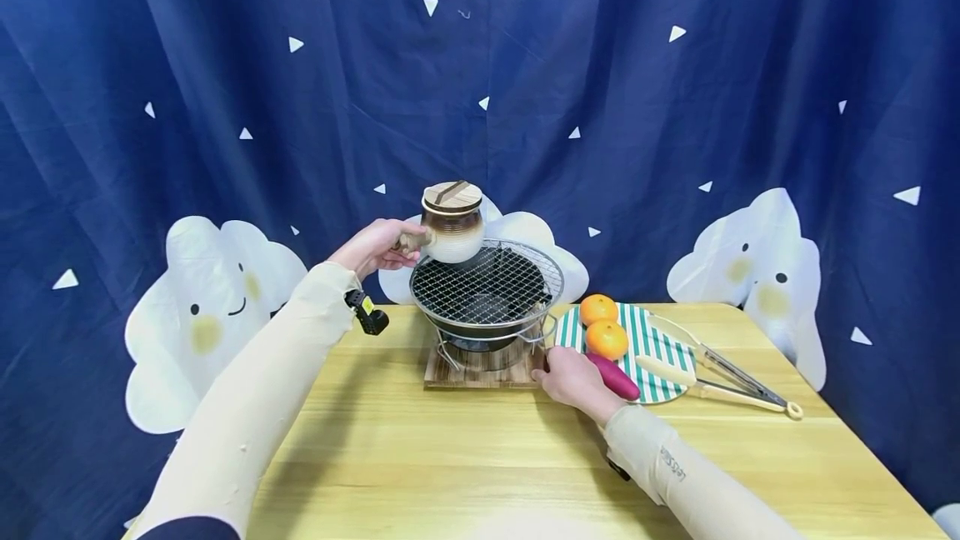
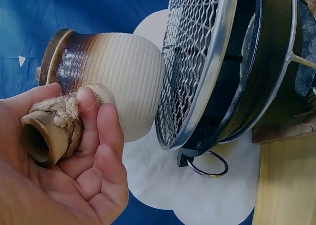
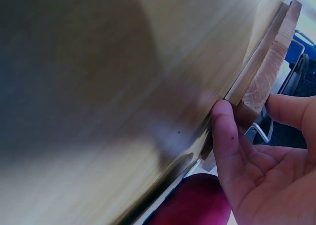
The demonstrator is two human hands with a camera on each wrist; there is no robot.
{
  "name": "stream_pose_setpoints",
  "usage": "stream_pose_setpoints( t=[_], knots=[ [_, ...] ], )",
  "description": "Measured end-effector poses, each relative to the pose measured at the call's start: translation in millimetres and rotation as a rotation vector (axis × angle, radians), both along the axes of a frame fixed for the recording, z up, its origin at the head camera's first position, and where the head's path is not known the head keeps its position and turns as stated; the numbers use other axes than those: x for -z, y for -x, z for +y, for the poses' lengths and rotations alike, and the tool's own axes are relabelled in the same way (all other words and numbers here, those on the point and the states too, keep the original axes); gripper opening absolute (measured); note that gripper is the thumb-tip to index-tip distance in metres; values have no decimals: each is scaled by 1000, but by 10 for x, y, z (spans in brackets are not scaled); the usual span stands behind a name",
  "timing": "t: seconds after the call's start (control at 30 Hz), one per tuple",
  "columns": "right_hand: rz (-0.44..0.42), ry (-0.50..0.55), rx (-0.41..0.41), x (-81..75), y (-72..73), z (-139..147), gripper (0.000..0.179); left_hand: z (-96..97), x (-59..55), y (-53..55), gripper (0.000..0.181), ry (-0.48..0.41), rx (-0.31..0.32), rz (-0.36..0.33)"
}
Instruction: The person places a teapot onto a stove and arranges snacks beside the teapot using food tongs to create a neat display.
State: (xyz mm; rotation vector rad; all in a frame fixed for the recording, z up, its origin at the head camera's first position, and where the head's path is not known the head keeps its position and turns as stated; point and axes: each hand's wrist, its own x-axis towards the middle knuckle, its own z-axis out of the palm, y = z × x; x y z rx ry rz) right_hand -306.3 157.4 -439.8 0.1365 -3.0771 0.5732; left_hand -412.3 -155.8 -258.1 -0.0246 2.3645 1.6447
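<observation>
- Your two hands (image 1: 382,246) are well apart, each holding something.
- One pot (image 1: 456,240), capped by one wooden lid (image 1: 452,195), is in your left hand, held over the left rear part of the mesh; whether its base touches, you cannot tell.
- Your left fingers curl round its one handle (image 2: 38,138) — a hollow stub bound with twine.
- One round grill (image 1: 487,323) with one wire mesh (image 1: 487,286) stands on one wooden board (image 1: 483,377).
- Your right hand (image 1: 573,380) pinches that board's near right corner between thumb and fingers.
- Beside it you have one striped mat (image 1: 636,323) bearing two oranges (image 1: 607,340), one purple object (image 1: 615,377) and part of one pair of tongs (image 1: 738,397) — all on one table (image 1: 420,457).
</observation>
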Motion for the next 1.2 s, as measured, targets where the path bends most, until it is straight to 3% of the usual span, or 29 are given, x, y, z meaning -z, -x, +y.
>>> stream_pose_setpoints(
  t=[0.4, 0.73, 0.97, 1.2],
  knots=[
    [-9, 3, 1, 33, -12, 1, 35, 46, 38, -42, 30, 17, -7, -6],
    [-14, -1, 6, 10, 5, 13, 34, 45, 80, 7, 33, 14, -4, -3],
    [-24, 2, 8, -32, -5, 22, 32, 46, 91, 12, 44, 31, 19, 20],
    [-16, 3, 3, -13, -2, 14, 33, 48, 98, -3, 48, 45, 3, 15]
  ],
)
